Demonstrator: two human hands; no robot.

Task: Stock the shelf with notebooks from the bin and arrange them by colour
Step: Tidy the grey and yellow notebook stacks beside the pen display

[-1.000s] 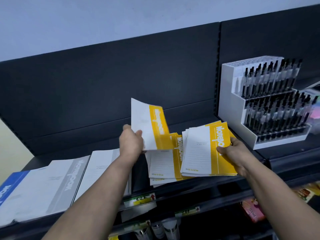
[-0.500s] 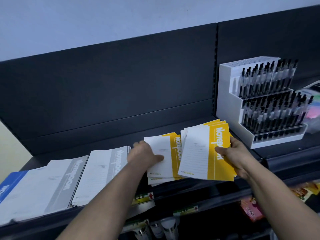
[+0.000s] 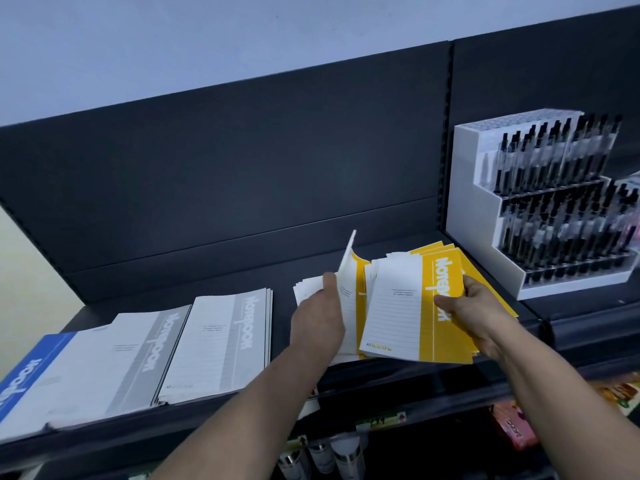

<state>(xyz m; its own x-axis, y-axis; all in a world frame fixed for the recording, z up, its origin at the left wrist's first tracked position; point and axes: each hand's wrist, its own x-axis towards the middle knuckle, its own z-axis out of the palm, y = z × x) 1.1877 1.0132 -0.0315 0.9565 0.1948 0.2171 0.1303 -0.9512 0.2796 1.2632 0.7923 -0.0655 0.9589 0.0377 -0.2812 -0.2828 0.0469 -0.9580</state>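
Nearest, below the shelf lip: bottles (image 3: pixel 332 455) and a pink pack (image 3: pixel 516 427) are sitting on the lower tier. Anything sliding off the front is prob. landing there. Bin not in view.

Left hand (image 3: pixel 317 323) is gripping a tilted yellow notebook (image 3: pixel 349 271), thumb up its near face, fingers hidden behind. Book is standing nearly on edge over the left yellow pile (image 3: pixel 306 289). Right hand (image 3: pixel 474 313) is pinching the right yellow stack (image 3: pixel 412 306), thumb on the top cover, fingers under the rt edge.

Risks, as I'm judging them:
- Rt stack is fanning at its far corners, w/ its near edge lying close to the lip of the shelf (image 3: pixel 138 303). A nudge fwd is likely sending thin books over.
- Tilted book is being held by one edge only. The cover looks floppy, so it may be slipping or buckling and dropping skewed across both piles.
- Left pile is splaying too; squaring it one-handed risks pushing it under the rt stack.

Further left, grey notebooks (image 3: pixel 214 341) and a blue notebook (image 3: pixel 20 382) are lying flat at the lip, colours grouped. A forearm sweep could be dragging them off.

Far rt: pen rack (image 3: pixel 485 202) is standing just beside the rt stack's far corner. Shoving the stack back may be bumping it.
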